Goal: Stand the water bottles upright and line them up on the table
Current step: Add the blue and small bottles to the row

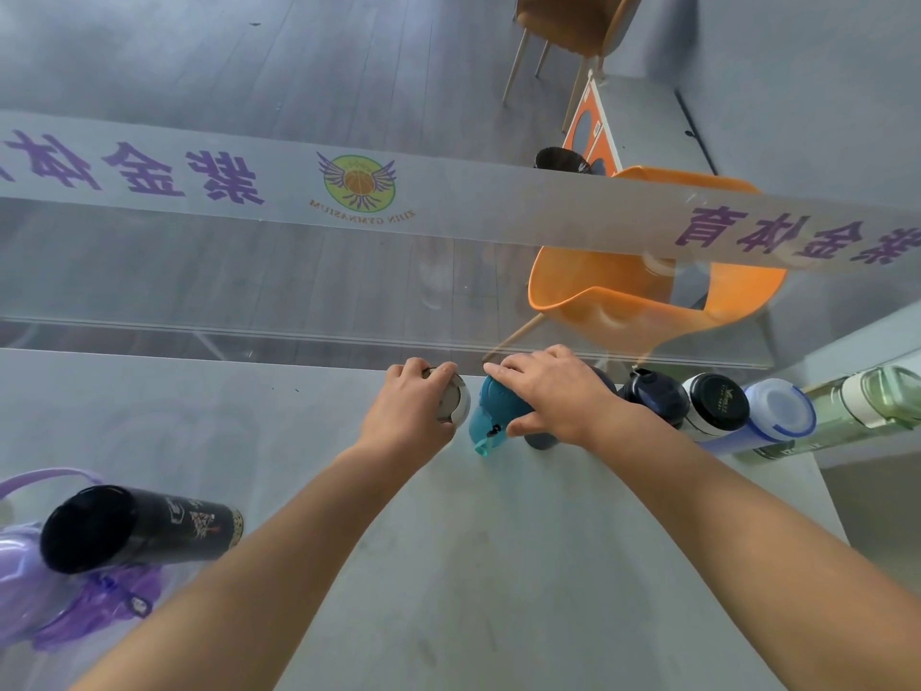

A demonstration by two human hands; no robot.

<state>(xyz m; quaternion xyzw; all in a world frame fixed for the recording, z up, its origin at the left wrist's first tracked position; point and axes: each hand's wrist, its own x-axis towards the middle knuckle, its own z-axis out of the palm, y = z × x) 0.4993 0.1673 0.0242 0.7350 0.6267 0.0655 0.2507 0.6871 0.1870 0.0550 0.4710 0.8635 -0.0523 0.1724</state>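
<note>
Lower frame: two bare forearms reach up from the bottom edge over the grey surface (448, 566). Lower left: a black bottle (139, 528) lies on its side, lid end towards the left edge, printed body pointing right. It rests against a translucent purple bottle (25, 576), also down, with a purple strap looped above it at the left edge. Centre of frame, at the far edge of the surface: the left grip (416, 406) has its fingers curled round the top of a silver-lidded bottle (456, 399), which stands upright; the body below the lid is hidden by the hand. Just to its right, the right grip (548, 396) lies over the lid of a teal bottle (491, 416), fingers across the far side and thumb against the near side, holding it; this bottle stands upright. A dark shape shows under the right wrist; whether it is another bottle cannot be told. To the right, a row runs along the same far edge, each standing and close beside the next: a navy bottle (653, 399), a white bottle with a black lid (715, 406), a blue-and-white bottle (780, 413), and a green bottle (867, 401) at the right edge of the frame. Beyond the surface: a glass panel (249, 271) carrying a pale banner with purple characters and a basketball emblem. Through the glass, an orange chair (648, 291) at centre right and a brown chair (573, 22) at the top of the frame.
</note>
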